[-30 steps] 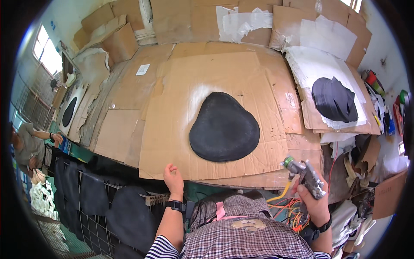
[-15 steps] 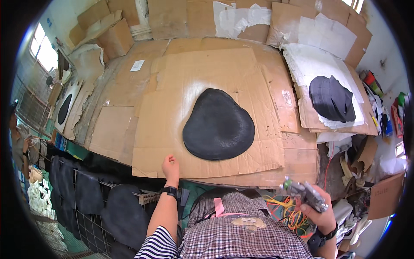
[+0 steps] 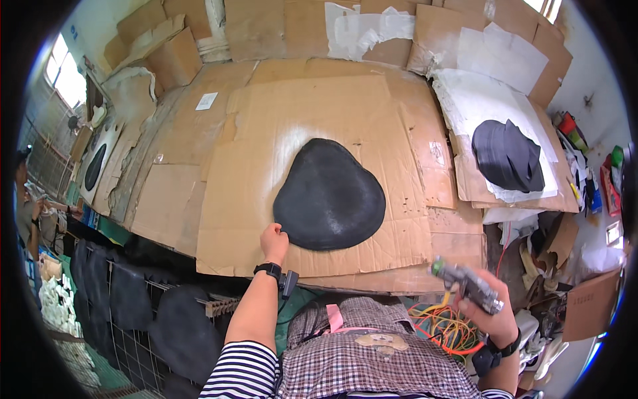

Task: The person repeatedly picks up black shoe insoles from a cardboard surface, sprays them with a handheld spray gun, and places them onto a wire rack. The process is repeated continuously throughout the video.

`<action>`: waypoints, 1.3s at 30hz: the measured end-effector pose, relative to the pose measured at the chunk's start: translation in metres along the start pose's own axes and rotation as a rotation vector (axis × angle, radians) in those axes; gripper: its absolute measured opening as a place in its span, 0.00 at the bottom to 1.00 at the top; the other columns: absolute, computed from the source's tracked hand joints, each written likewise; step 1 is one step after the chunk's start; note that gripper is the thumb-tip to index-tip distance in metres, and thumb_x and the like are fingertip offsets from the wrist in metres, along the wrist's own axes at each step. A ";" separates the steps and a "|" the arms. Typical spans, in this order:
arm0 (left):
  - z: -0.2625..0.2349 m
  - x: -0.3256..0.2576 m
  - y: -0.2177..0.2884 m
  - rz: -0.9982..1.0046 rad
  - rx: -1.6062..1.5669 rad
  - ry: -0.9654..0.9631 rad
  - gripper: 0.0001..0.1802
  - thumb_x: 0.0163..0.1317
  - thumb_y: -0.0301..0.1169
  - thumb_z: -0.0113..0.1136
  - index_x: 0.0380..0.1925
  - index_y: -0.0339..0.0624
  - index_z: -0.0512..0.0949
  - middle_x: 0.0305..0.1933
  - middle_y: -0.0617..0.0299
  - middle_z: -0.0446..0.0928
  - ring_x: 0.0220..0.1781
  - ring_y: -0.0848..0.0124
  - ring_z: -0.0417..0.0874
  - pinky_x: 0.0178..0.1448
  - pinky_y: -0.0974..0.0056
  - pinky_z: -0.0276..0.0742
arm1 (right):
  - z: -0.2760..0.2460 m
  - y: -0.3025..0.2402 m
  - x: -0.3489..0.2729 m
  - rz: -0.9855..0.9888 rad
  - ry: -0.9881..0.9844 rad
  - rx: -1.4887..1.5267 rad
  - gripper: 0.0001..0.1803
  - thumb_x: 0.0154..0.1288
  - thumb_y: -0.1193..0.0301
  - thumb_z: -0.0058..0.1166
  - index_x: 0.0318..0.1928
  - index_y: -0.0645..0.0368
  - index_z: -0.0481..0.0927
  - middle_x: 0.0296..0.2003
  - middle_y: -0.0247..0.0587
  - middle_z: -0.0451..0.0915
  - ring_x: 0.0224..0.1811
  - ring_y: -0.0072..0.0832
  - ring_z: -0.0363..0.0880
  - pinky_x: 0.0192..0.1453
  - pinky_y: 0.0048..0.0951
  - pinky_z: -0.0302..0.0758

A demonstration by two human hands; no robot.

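Observation:
A black, glossy, rounded-triangle piece shaped like a saddle cover [image 3: 330, 196] lies on the cardboard sheet [image 3: 252, 159], its narrow end pointing away from me. My left hand [image 3: 274, 243] is at its near left edge, fingers closed in a pinch on the rim. To the right, beyond the cardboard's near edge, my right hand [image 3: 495, 306] is wrapped round a metal spray gun [image 3: 470, 286] with a green part at its front end. The gun points away and to the left, held apart from the black piece.
A stack of black pieces [image 3: 508, 156] rests on a white-covered board at the right. Similar black pieces [image 3: 185, 329] hang on a wire rack at lower left. Orange and yellow hoses [image 3: 448, 329] coil below the gun. Another person [image 3: 30, 206] stands at far left.
My left hand has moved right and away from me, from the bare cardboard to the black piece's edge. My right hand still holds the spray gun in nearly the same place.

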State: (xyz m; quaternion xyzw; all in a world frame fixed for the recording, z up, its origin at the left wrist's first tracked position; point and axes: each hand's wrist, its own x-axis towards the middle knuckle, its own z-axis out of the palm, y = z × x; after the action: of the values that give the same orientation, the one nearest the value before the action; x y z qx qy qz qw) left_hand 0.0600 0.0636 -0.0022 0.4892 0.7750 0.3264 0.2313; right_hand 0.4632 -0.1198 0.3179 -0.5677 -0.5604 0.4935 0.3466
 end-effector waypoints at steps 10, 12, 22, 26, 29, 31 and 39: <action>0.009 0.019 0.019 -0.133 0.269 -0.087 0.20 0.54 0.28 0.55 0.49 0.39 0.77 0.54 0.49 0.76 0.57 0.52 0.74 0.61 0.53 0.70 | -0.010 -0.001 -0.015 0.036 -0.069 -0.174 0.25 0.52 0.78 0.61 0.53 0.65 0.74 0.29 0.34 0.80 0.31 0.17 0.77 0.38 0.22 0.74; 0.007 0.016 0.029 -0.117 0.321 -0.072 0.19 0.54 0.28 0.55 0.49 0.40 0.78 0.53 0.49 0.76 0.56 0.53 0.75 0.60 0.53 0.71 | -0.007 0.002 -0.011 0.030 0.020 -0.112 0.25 0.51 0.78 0.62 0.53 0.65 0.75 0.30 0.34 0.80 0.32 0.18 0.78 0.38 0.22 0.75; 0.010 0.016 0.029 -0.132 0.391 -0.111 0.09 0.54 0.28 0.57 0.35 0.40 0.81 0.47 0.51 0.76 0.51 0.52 0.76 0.56 0.53 0.73 | -0.006 0.007 -0.028 0.110 0.104 0.102 0.28 0.52 0.74 0.65 0.54 0.66 0.73 0.31 0.37 0.80 0.33 0.22 0.79 0.39 0.25 0.77; 0.013 0.007 0.029 -0.064 0.389 0.011 0.08 0.53 0.27 0.57 0.34 0.41 0.81 0.46 0.51 0.76 0.49 0.51 0.77 0.54 0.53 0.73 | -0.014 0.006 -0.031 0.140 0.101 0.059 0.25 0.52 0.77 0.62 0.53 0.68 0.74 0.31 0.34 0.80 0.33 0.18 0.77 0.39 0.22 0.75; 0.015 0.005 0.027 -0.040 0.389 0.066 0.08 0.52 0.26 0.58 0.33 0.42 0.81 0.45 0.51 0.76 0.48 0.51 0.77 0.54 0.52 0.74 | -0.011 0.018 -0.035 0.089 0.046 0.143 0.28 0.52 0.73 0.65 0.54 0.68 0.72 0.32 0.36 0.79 0.32 0.20 0.77 0.39 0.23 0.75; 0.017 0.007 0.023 -0.064 0.379 0.029 0.07 0.51 0.26 0.58 0.31 0.42 0.81 0.45 0.50 0.76 0.48 0.52 0.78 0.53 0.52 0.74 | 0.000 0.015 -0.023 0.043 0.206 0.236 0.29 0.53 0.72 0.66 0.54 0.68 0.71 0.32 0.38 0.79 0.32 0.21 0.78 0.39 0.24 0.76; 0.019 0.017 0.030 -0.179 0.001 -0.013 0.01 0.48 0.23 0.57 0.22 0.40 0.77 0.38 0.51 0.76 0.41 0.56 0.79 0.48 0.57 0.74 | -0.016 0.022 -0.036 0.109 0.061 0.145 0.28 0.54 0.78 0.63 0.56 0.69 0.70 0.36 0.41 0.80 0.33 0.23 0.78 0.41 0.26 0.77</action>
State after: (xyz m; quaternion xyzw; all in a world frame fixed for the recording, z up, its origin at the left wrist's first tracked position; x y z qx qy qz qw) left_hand 0.0839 0.0939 0.0066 0.4199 0.8144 0.3010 0.2643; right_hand 0.4886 -0.1556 0.3078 -0.5857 -0.4807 0.5334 0.3761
